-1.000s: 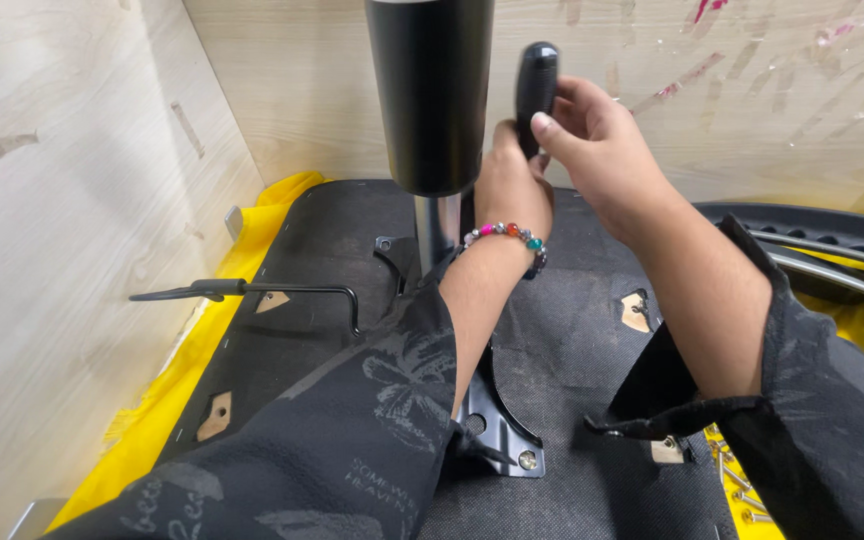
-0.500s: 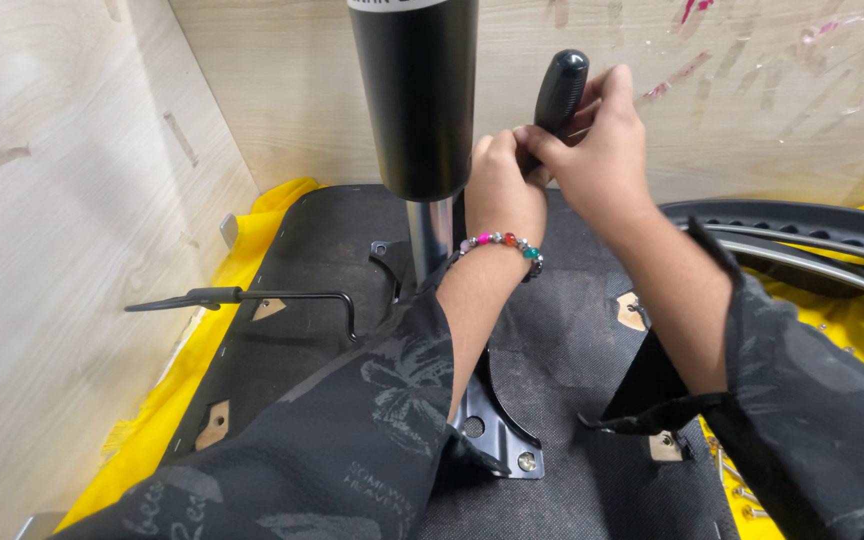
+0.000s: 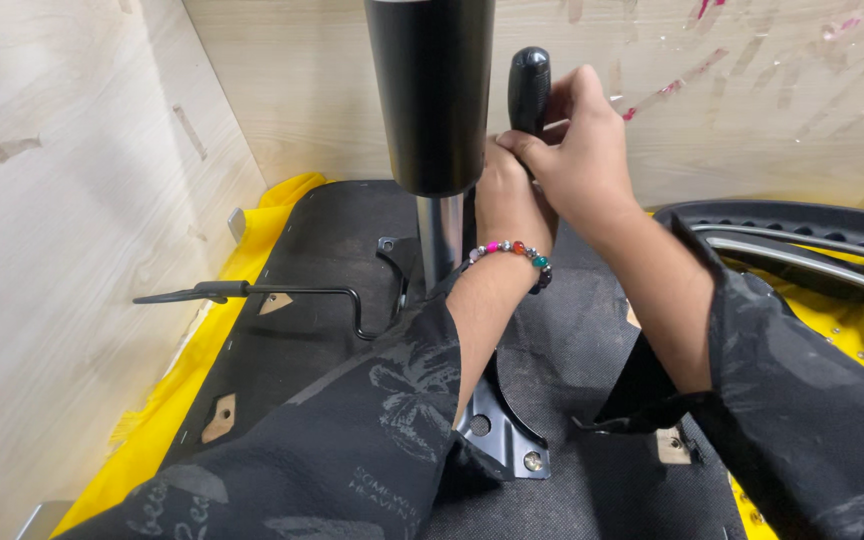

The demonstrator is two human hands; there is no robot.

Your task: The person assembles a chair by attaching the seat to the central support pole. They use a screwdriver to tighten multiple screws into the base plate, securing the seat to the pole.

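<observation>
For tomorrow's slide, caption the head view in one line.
Both hands, left hand and right hand, grip a black handle beside a black cylinder.

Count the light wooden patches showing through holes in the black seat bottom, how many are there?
3: one under the thin lever, one near the yellow edge at left, one below the right sleeve. Arms may hide more.
</observation>
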